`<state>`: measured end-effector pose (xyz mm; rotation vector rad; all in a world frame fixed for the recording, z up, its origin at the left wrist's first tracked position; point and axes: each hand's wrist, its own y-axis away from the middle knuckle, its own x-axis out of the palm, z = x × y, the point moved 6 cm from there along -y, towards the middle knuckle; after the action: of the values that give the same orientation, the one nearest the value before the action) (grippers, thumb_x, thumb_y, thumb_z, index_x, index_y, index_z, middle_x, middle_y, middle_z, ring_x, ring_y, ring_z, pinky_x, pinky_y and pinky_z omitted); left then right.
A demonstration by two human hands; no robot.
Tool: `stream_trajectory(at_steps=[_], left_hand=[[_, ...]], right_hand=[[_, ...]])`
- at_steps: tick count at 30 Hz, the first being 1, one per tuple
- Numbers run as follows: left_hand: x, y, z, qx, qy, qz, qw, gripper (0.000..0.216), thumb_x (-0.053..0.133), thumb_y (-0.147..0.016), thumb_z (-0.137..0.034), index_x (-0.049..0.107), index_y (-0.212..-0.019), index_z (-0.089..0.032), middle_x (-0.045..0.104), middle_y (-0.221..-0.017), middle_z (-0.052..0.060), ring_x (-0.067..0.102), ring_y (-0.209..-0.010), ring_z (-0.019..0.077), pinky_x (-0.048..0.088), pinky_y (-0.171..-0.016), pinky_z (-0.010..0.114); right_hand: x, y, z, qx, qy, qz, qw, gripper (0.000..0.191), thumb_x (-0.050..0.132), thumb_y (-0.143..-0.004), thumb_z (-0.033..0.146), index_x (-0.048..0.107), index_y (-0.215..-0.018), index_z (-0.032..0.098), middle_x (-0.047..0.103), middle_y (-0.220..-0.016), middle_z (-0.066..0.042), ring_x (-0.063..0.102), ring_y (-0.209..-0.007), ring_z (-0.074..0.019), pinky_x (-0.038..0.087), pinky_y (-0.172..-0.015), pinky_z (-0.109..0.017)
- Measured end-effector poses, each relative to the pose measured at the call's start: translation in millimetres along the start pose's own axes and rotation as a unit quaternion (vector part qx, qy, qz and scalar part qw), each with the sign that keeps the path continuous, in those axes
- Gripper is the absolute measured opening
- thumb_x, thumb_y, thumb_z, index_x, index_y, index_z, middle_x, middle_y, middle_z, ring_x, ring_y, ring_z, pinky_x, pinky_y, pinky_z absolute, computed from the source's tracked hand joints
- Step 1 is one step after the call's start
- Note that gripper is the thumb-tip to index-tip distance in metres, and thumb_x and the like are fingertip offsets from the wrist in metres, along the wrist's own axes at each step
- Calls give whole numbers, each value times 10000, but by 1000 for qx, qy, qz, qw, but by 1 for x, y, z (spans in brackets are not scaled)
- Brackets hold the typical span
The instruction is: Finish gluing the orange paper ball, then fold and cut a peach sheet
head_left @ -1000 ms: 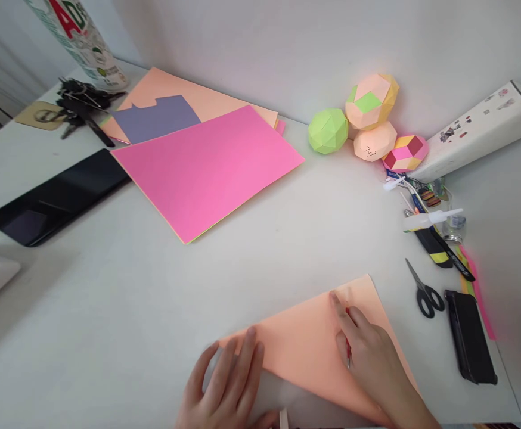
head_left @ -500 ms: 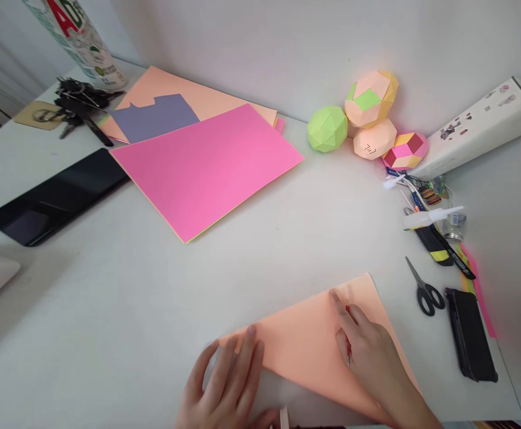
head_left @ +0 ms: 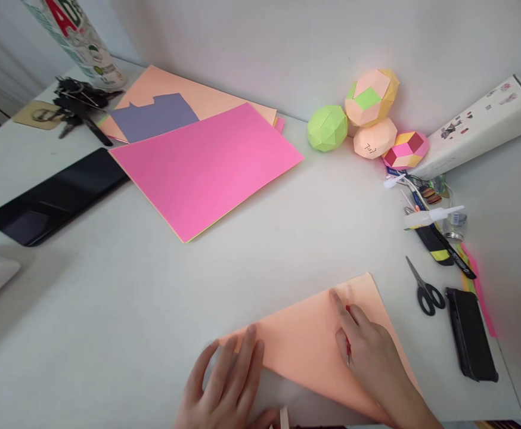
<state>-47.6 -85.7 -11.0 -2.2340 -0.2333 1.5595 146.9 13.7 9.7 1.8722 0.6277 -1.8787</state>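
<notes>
A peach sheet of paper [head_left: 303,348] lies on the white table [head_left: 287,238] near its front edge. My left hand [head_left: 227,384] rests flat with fingers spread, fingertips on the sheet's left corner. My right hand [head_left: 368,351] lies on the sheet's right part, fingers curled round a thin red pen or pencil [head_left: 348,348] with the index finger stretched forward along the paper. Most of that red tool is hidden by the fingers.
A stack of pink and peach sheets [head_left: 207,164] lies at the back left beside a dark tablet [head_left: 55,199] and keys [head_left: 79,101]. Paper polyhedra [head_left: 368,122] sit by the wall. Scissors [head_left: 424,289], a black phone [head_left: 470,342], pens and glue [head_left: 434,217] are at the right.
</notes>
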Motion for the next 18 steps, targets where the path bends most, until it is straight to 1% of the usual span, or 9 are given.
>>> stream_trajectory(at_steps=[4, 9, 14, 18], left_hand=[[2, 2, 0, -3, -1, 2, 1000, 564, 438, -855, -594, 612, -1209, -191, 666, -1194, 108, 508, -1147, 288, 307, -1075, 485], [3, 4, 0, 1, -3, 6, 1000, 569, 428, -866, -581, 594, -1234, -180, 660, -1205, 111, 497, -1167, 289, 304, -1074, 486], [3, 3, 0, -7, 6, 5, 1000, 563, 417, -882, -547, 574, -1257, -158, 660, -1207, 115, 518, -1129, 288, 285, -1093, 482], [3, 4, 0, -1, 0, 8, 1000, 567, 419, -876, -550, 579, -1255, -160, 646, -1234, 111, 517, -1142, 287, 272, -1106, 467]], right_hand=[[-2, -1, 0, 3, 1, -9, 1000, 583, 346, -849, 64, 329, -1429, 123, 480, -676, 10, 313, -407, -99, 233, -385, -237], [-2, -3, -1, 1, 22, -3, 1000, 553, 343, -863, 91, 341, -1415, 124, 540, -702, -4, 285, -400, -102, 218, -385, -242], [-3, -3, -1, -12, 33, -20, 999, 551, 352, -860, 79, 349, -1409, 116, 520, -657, 11, 265, -396, -102, 198, -385, -241], [-4, -4, 0, -17, 36, -32, 999, 544, 349, -861, 72, 358, -1404, 110, 523, -657, 13, 257, -392, -96, 187, -385, -242]])
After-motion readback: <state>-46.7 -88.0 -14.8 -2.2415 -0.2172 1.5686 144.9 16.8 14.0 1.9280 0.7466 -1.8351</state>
